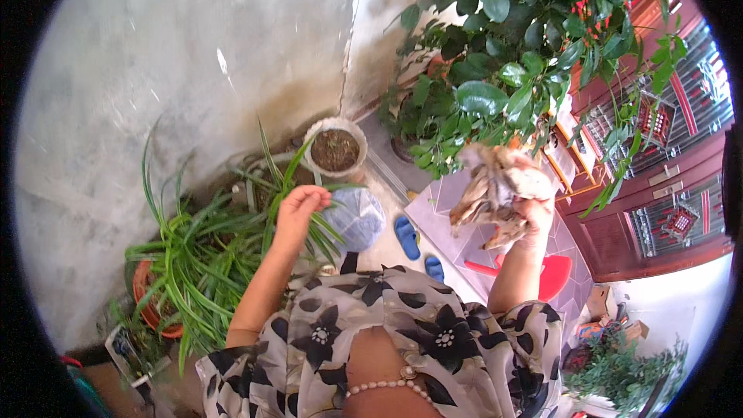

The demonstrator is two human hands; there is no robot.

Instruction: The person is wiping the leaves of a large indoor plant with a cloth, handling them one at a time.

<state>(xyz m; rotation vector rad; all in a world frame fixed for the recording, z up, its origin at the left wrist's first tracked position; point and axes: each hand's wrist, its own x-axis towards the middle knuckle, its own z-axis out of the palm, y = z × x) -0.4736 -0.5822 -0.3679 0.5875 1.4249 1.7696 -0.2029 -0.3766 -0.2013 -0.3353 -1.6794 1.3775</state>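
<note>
My left hand (299, 213) is raised over a spider plant (201, 255) with long, narrow green leaves, its thumb and fingertips pinched together. A green leaf (346, 186) shows right at those fingertips; whether they grip it I cannot tell. Out to the right, my right hand (535, 215) is closed around a bunch of dry, crumpled brown leaves (499, 190). That bunch hangs in front of a large broad-leaved plant (507, 54). Beyond my left hand stands a pale round pot (362, 147) with bare soil in it.
A grey wall (193, 54) rises at the left and back. A blue-grey plastic bag (356, 217) and blue slippers (406, 237) lie on the floor. A red plastic thing (554, 277) is under my right arm. Dark red doors (627, 244) stand at right. An orange-brown pot (143, 294) holds plants.
</note>
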